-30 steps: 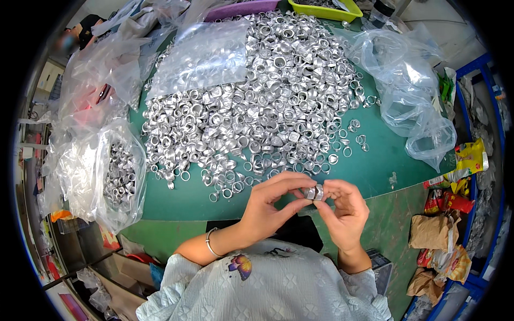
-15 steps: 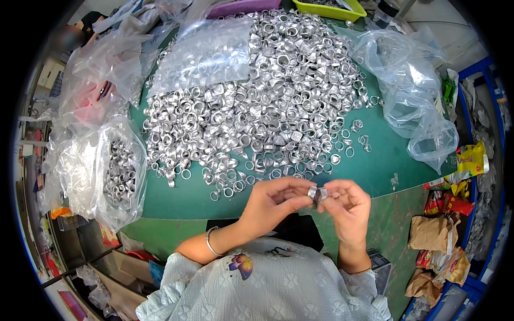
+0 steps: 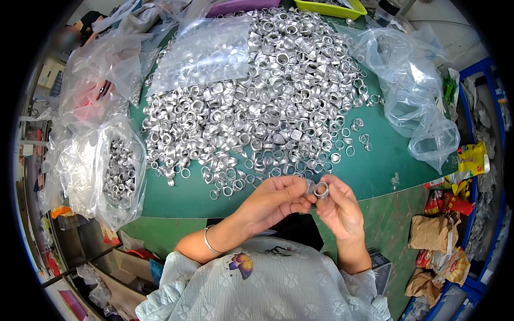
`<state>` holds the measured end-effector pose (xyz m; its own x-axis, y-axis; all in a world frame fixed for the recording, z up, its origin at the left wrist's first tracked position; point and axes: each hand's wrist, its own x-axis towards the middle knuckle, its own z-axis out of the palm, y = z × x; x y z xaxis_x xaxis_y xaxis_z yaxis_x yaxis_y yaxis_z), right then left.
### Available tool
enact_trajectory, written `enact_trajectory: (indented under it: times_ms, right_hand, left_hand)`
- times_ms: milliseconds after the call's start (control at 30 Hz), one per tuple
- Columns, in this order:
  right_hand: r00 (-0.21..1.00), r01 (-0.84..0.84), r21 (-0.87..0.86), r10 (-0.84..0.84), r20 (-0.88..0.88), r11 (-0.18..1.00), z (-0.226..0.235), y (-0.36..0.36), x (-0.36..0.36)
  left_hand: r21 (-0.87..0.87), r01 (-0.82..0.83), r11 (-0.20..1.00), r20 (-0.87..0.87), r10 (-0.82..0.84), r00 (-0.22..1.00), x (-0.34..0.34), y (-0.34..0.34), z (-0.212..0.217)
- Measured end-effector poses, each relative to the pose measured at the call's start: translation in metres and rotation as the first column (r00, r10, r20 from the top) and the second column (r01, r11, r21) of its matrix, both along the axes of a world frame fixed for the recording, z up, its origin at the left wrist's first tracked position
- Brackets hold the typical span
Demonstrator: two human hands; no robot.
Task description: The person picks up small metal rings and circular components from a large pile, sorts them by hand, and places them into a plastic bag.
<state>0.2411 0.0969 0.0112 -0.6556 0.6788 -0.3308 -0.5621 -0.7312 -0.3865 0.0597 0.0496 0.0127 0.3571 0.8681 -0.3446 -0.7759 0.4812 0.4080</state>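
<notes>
I've got both hands up close together over the near edge of the green tabletop (image 3: pixel 375 176). My left hand (image 3: pixel 273 200) and right hand (image 3: pixel 340 208) meet at the fingertips, each pinched shut on a small silver ring (image 3: pixel 320 190); a second metal piece seems to sit just beside it at the left fingers, but it's too small to tell whether it's one part or two. Ring is in the air, between the hands, just clear of the table edge.

Risks, as I judge them: grip is fingertips only on a small smooth part, so a twist could pop it loose. It would drop either into my lap or into the big ring pile (image 3: pixel 257 107) right ahead, where it would be lost among lookalikes. Loose strays lie near the hands at the pile's front edge, easy to knock off the edge with a wrist.

Around: clear bag part-filled with rings (image 3: pixel 115 171) on the left, hanging past the table edge. Crumpled empty clear bags (image 3: pixel 412 101) on the right. A flat clear bag (image 3: pixel 206 53) lies on the pile's far left. Yellow tray (image 3: pixel 332 7) at the far edge, purple one beside it. Brown paper bags and snack wrappers (image 3: pixel 444 224) on the floor to the right. Nothing blocks the hands; the pile crowds most of the free surface.
</notes>
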Motion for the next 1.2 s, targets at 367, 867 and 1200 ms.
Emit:
enact_trajectory:
  times_ms: [367,867,1200]
  right_hand:
    - [0.900,0.036,0.461,-0.230,0.371,0.886,-0.005,-0.002,0.003]
    - [0.918,0.299,0.516,-0.390,0.076,0.803,-0.015,-0.010,-0.008]
    - [0.315,0.171,0.914,-0.899,0.304,0.369,0.001,0.090,0.037]
  left_hand:
    - [0.446,0.083,0.891,-0.758,0.326,0.565,0.028,0.017,-0.008]
    - [0.576,0.012,0.818,-0.678,0.469,0.565,0.031,0.015,0.002]
    - [0.534,0.124,0.836,-0.733,0.385,0.560,0.032,0.017,0.000]
